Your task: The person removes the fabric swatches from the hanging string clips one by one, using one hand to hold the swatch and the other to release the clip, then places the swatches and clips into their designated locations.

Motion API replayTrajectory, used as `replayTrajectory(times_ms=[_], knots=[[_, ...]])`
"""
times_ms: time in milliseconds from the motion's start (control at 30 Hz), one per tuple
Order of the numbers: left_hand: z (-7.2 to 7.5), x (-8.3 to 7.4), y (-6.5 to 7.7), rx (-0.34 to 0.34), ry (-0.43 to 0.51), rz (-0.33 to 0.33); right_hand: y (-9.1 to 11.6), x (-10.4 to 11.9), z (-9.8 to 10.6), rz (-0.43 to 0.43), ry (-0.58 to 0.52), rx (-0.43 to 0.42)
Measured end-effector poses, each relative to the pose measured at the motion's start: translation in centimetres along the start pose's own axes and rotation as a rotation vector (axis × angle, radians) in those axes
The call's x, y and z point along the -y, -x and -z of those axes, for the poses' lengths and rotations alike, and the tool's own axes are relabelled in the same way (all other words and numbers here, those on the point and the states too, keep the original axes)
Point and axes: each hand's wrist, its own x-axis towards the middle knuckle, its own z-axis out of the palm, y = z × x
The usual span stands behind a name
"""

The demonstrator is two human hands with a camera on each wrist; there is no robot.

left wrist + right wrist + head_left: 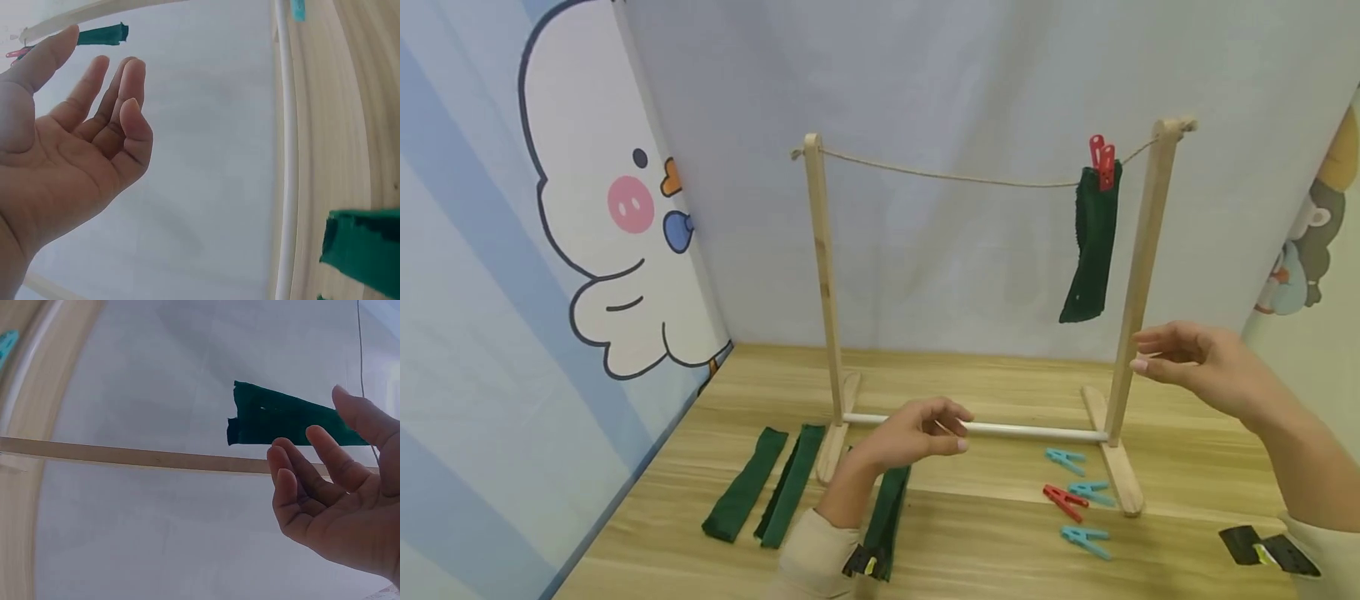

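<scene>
A dark green cloth strip (1096, 242) hangs from the rope (955, 177) near the right post, held by two red clothespins (1107, 167). My left hand (917, 435) hovers in front of the white crossbar, fingers loosely bent and holding nothing; the left wrist view shows its bare palm (69, 156). Beside the right post, below the hanging cloth, my right hand (1206, 367) is raised with relaxed fingers and nothing in it. Green cloth strips lie on the table: one at the far left (747, 485), one beside it (790, 487), and one partly hidden under my left forearm (889, 517).
The wooden rack has a left post (823, 275), a right post (1142, 283) and a white crossbar (1030, 432). Several clothespins lie by its right foot (1122, 479), blue ones (1084, 540) and a red one (1065, 502). A printed curtain (617, 208) borders the table's left side.
</scene>
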Motion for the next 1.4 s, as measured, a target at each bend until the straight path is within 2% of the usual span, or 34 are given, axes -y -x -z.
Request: replayTrajectory(times_ms=[133, 333, 567, 700, 967, 1233, 1400], knots=[[-0.3, 0.2, -1.0, -0.082, -0.006, -0.023, -0.9, 0.9, 0.7, 0.015, -0.007, -0.078], [-1.1, 0.8, -3.1, -0.188, 0.036, -0.050, -2.1, 2.2, 1.5, 0.034, -0.058, -0.223], [-1.8, 0.8, -5.3, -0.283, 0.077, -0.026, -3.3, 3.5, 2.7, 0.057, -0.070, -0.278], [-2.2, 0.2, -6.4, -0.328, 0.101, -0.029, -4.1, 4.4, 3.2, 0.092, -0.095, -0.306], [-4.2, -1.9, -9.0, -0.362, 0.174, -0.100, -5.2, 6.9, 4.4, 0.185, -0.163, -0.350], [-4.7, -3.9, -11.4, -0.446, 0.148, -0.143, -7.1, 8.6, 4.5, 0.261, -0.097, -0.409], [-4.8, -4.8, -13.1, -0.454, 0.106, -0.109, -8.4, 9.6, 4.8, 0.272, -0.091, -0.439]])
